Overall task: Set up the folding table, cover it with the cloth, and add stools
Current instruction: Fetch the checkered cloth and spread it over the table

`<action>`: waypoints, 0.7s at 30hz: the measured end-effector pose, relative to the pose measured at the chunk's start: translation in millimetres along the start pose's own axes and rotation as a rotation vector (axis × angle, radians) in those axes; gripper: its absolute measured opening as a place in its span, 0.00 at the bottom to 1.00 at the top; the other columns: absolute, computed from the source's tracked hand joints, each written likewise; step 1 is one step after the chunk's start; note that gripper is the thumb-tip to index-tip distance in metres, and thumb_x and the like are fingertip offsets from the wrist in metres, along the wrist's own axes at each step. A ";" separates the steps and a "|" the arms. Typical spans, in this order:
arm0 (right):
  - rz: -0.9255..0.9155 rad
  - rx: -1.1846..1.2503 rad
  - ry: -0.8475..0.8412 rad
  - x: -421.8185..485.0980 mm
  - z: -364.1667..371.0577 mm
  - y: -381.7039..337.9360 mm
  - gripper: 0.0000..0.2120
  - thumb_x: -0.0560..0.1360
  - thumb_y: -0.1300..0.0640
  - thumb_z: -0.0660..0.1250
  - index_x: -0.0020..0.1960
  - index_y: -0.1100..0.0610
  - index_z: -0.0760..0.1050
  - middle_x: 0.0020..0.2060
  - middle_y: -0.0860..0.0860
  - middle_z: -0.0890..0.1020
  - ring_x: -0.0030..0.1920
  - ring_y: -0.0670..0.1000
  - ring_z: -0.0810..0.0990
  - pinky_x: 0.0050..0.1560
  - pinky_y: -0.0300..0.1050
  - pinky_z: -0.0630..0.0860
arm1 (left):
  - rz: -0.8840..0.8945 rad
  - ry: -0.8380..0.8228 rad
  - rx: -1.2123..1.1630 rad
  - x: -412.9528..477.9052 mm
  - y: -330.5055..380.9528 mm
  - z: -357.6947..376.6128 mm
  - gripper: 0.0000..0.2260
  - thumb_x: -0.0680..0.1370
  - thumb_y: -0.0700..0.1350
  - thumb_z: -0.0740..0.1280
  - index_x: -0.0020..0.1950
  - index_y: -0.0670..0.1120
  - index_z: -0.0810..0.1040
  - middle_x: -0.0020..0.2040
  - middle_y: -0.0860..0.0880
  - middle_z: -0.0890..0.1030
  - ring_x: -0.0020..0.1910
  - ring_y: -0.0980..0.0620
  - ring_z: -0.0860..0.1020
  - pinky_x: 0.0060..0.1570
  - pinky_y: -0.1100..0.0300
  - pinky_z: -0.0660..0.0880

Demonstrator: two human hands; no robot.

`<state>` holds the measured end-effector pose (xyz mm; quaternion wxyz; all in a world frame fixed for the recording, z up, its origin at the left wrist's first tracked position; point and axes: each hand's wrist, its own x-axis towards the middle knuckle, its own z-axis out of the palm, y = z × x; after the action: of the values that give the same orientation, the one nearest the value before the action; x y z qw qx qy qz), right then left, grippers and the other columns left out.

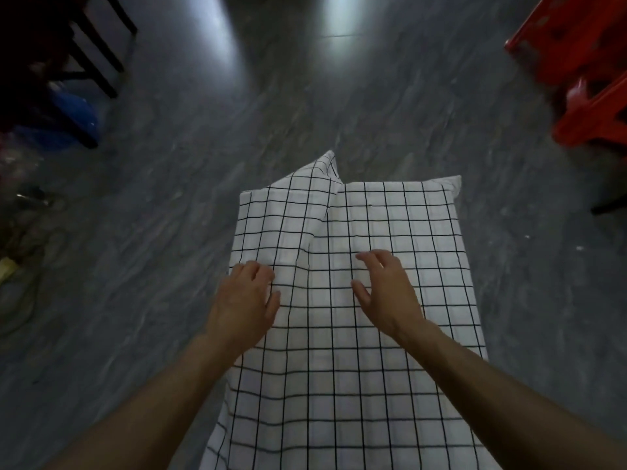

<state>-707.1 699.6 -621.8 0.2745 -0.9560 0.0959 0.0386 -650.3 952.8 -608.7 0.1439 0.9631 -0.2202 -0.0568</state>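
Observation:
A white cloth (373, 334) with a black grid pattern lies spread over a long narrow surface below me; the table under it is fully hidden. A fold of the cloth stands up at the far left corner, where one flap overlaps another. My left hand (246, 300) rests on the cloth's left edge with curled fingers; whether it pinches the fabric I cannot tell. My right hand (386, 293) hovers just over the cloth's middle, fingers apart and bent. Red plastic stools (583, 72) stand stacked at the upper right.
Grey stone floor (169, 232) surrounds the covered surface on all sides. Dark wooden chair legs (84, 62) and a blue object (71, 120) are at the upper left. A dark thin leg (607, 206) shows at the right edge. Clutter lies along the left edge.

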 end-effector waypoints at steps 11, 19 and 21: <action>0.042 0.000 -0.109 62.7 39.2 -34.6 0.24 0.79 0.54 0.67 0.73 0.55 0.66 0.70 0.52 0.69 0.70 0.50 0.67 0.69 0.44 0.69 | -0.137 -0.029 -0.074 73.4 -67.0 12.1 0.12 0.78 0.51 0.66 0.59 0.48 0.74 0.55 0.48 0.76 0.51 0.51 0.73 0.50 0.55 0.75; 0.110 0.011 -0.067 113.7 67.1 -72.3 0.25 0.79 0.52 0.66 0.73 0.54 0.66 0.71 0.52 0.68 0.71 0.50 0.65 0.70 0.45 0.68 | -0.092 -0.104 -0.076 126.8 -126.9 17.2 0.13 0.78 0.51 0.64 0.58 0.47 0.73 0.53 0.48 0.75 0.50 0.50 0.71 0.50 0.52 0.75; 0.122 -0.012 -0.067 125.9 75.2 -77.9 0.26 0.78 0.51 0.67 0.74 0.53 0.66 0.72 0.53 0.66 0.72 0.51 0.63 0.72 0.47 0.66 | -0.098 -0.128 -0.101 140.5 -137.1 20.9 0.13 0.78 0.51 0.64 0.58 0.46 0.73 0.54 0.47 0.74 0.51 0.50 0.71 0.51 0.51 0.75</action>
<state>-569.5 784.0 -661.1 0.2691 -0.9482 0.1445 0.0878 -472.1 1003.7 -676.5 0.1752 0.9586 -0.1785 -0.1362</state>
